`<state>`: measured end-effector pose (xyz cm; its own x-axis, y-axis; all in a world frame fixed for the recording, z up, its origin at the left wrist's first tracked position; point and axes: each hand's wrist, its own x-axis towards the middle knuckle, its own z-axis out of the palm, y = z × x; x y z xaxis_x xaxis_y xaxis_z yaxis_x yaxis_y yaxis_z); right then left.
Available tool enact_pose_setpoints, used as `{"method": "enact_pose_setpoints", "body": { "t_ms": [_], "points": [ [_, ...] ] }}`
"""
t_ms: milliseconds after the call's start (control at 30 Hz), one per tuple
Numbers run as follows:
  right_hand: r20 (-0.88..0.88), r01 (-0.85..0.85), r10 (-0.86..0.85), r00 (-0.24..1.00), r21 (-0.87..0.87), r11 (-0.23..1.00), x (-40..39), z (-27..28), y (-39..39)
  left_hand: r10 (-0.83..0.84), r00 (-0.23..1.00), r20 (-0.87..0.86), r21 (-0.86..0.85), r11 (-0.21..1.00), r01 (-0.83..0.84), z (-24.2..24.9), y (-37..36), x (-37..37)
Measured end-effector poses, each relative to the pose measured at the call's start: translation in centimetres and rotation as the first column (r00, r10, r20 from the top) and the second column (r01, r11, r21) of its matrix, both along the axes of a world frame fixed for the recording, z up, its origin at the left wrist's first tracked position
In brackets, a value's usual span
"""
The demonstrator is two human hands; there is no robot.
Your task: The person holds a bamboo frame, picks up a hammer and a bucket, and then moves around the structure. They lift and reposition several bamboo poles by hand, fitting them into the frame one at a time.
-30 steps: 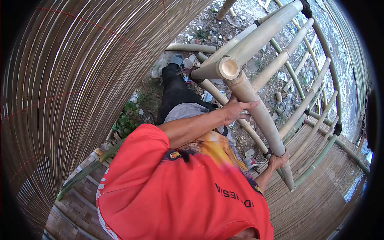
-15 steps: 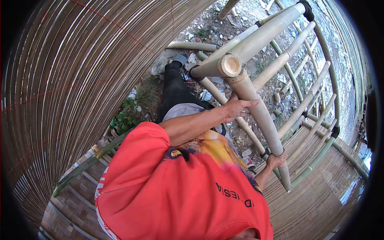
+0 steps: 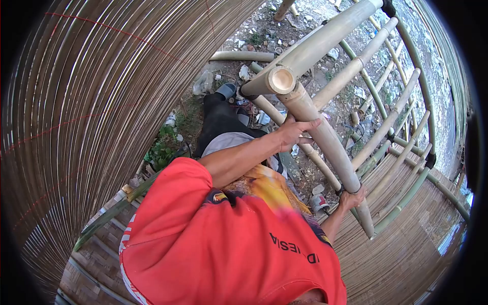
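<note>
A thick, pale bamboo pole [image 3: 330, 145] slants from the upper middle down to the right, its upper end against a corner of a bamboo frame [image 3: 330, 35]. My left hand [image 3: 295, 132] grips it near that upper end, thumb across the top. Lower down, my right hand [image 3: 353, 197] is wrapped around the same pole, close to its lower end. Just above the pole's upper end shows the round cut end [image 3: 282, 80] of another bamboo piece. Black bindings [image 3: 389, 7] wrap several joints of the frame.
A curved screen of thin slats [image 3: 112, 101] stands on the left. Stony ground with litter [image 3: 325, 66] lies beneath the frame. My sandalled foot [image 3: 226, 90] is near a loose bamboo length [image 3: 241, 56]. Woven matting [image 3: 396, 254] spreads at lower right.
The frame and pole appear slightly further left, and both hands have shifted left with the pole. Both keep their hold. A second foot now shows more beside the first.
</note>
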<state>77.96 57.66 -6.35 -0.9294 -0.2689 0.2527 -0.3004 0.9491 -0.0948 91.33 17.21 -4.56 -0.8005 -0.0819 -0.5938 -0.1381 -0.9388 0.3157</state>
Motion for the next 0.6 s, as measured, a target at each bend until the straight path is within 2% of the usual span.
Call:
{"method": "enact_pose_setpoints", "body": {
  "t_ms": [200, 267, 333, 367, 433, 467, 533, 567, 600],
  "points": [
    [0.062, 0.026, -0.025, 0.998, -0.011, 1.0, 0.0, 0.1, 0.1, -0.006, 0.999, -0.041, 0.023, 1.0, 0.007, -0.2, 0.0, 0.0],
    [0.067, 0.034, -0.034, 0.997, 0.006, 0.999, -0.2, 0.1, 0.4, 0.033, 0.999, 0.017, -0.004, 0.999, -0.033, -0.1, 0.1, 0.2],
    [0.093, 0.059, -0.058, 0.994, -0.013, 0.998, 0.0, 0.1, 0.4, 0.001, 1.0, 0.008, 0.019, 1.0, -0.001, -0.9, 0.3, 0.4],
    [0.05, 0.123, -0.121, 0.991, -0.031, 0.992, -0.2, 0.5, -0.1, -0.011, 1.0, 0.005, 0.049, 0.999, 0.011, -1.2, 0.3, 0.0],
    [0.05, 0.116, -0.119, 0.992, 0.042, 0.992, 0.1, 1.3, -1.0, -0.056, 0.996, -0.065, 0.074, 0.995, 0.06, -1.4, 0.2, -0.2],
    [0.015, 0.189, -0.189, 0.982, 0.029, 0.982, 0.0, 1.3, -0.8, -0.128, 0.987, -0.101, 0.062, 0.989, 0.134, -0.9, 0.0, -0.4],
    [0.091, 0.168, -0.168, 0.982, 0.001, 0.986, 0.0, 0.6, 0.0, -0.094, 0.995, -0.03, 0.065, 0.993, 0.096, 0.1, -0.3, -0.6],
    [0.096, 0.182, -0.178, 0.979, -0.037, 0.983, -0.1, 0.0, 0.5, -0.154, 0.987, -0.051, 0.056, 0.986, 0.157, 0.1, -0.3, -0.6],
    [0.095, 0.211, -0.207, 0.974, -0.035, 0.977, 0.0, 0.0, 0.5, -0.139, 0.99, -0.023, 0.072, 0.987, 0.141, -0.1, -0.4, -0.7]
  ]
}}
